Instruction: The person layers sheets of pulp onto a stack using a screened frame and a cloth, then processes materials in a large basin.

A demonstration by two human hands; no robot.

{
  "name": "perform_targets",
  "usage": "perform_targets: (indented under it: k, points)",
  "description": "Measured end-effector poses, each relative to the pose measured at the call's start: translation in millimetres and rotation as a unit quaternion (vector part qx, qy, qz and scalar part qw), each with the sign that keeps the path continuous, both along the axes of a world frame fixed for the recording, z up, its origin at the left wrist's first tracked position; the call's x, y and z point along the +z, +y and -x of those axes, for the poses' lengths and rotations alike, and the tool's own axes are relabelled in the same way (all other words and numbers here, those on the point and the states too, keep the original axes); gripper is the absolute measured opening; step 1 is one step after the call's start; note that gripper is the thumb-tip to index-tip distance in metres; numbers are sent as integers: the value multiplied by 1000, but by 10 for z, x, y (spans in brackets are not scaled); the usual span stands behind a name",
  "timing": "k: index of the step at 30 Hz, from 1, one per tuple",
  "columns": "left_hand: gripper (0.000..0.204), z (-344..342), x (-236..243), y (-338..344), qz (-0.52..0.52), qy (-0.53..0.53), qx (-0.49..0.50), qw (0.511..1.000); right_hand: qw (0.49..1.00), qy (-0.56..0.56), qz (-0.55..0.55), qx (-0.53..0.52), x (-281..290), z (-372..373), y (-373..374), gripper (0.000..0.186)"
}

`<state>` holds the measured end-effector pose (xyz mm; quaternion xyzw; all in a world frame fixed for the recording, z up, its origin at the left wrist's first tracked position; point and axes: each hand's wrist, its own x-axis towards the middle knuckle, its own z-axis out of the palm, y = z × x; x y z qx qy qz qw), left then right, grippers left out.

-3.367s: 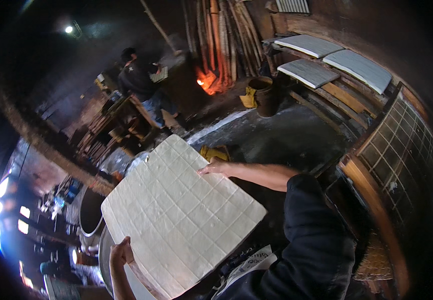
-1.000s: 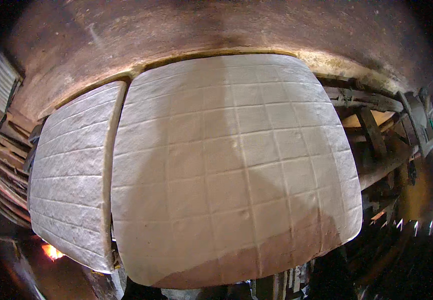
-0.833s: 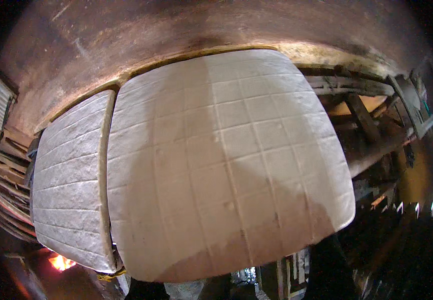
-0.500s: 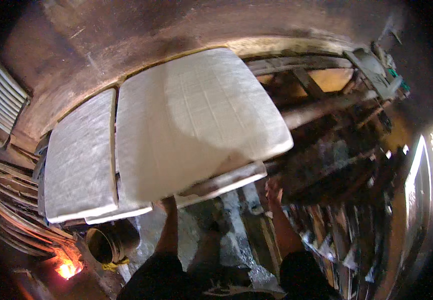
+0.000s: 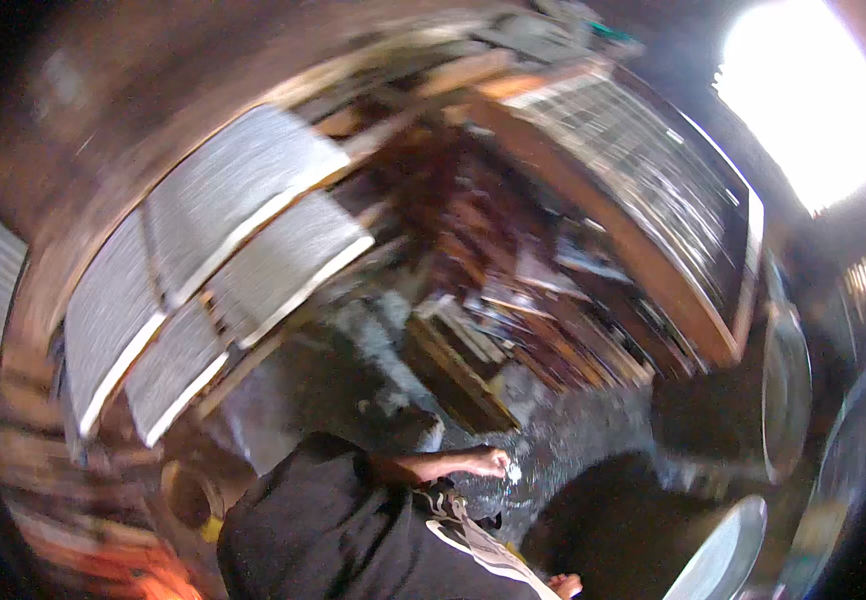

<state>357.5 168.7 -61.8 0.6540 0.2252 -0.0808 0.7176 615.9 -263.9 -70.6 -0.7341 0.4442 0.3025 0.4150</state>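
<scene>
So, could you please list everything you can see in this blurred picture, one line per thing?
white gridded trays: about four, white with pale wooden rims, lying side by side on a rack at left, blurred.
large wooden-framed mesh screen: one, brown frame with grey mesh, leaning at upper right.
stacked wooden frames: several, brown, piled at centre; count unclear.
wet floor: dark and glistening, lower centre.
round metal vessels: two or three rims, grey, right edge and lower right.
bright opening: one, white glare, top right.
dark top: one, black, lower centre.
hand: one, empty, low over the floor; which hand is unclear.
</scene>
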Motion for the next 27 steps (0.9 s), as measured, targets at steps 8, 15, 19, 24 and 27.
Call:
perform_targets:
  k: [8, 15, 19, 24, 27]
  points:
    - [19, -1777, -228, 101, -175, 113, 24, 978, 966, -113, -139, -185, -62, 583, -536, 23]
    - [13, -2997, -471, 39, -45, 231, 12, 972, 978, -119, -161, -50, -78, 113, 446, 19]
    - [17, -3841, -495, -138, -41, 305, 22, 951, 979, -131, -154, -31, 107, -1347, 626, 8]
    - [29, -5422, -204, -61, -207, 311, -160, 914, 940, -278, -193, -45, 766, -3251, 1314, 19]
    - [32, -6565, -58, 456, -309, 149, -151, 927, 928, -273, -251, 34, 1110, -4099, 2274, 29]
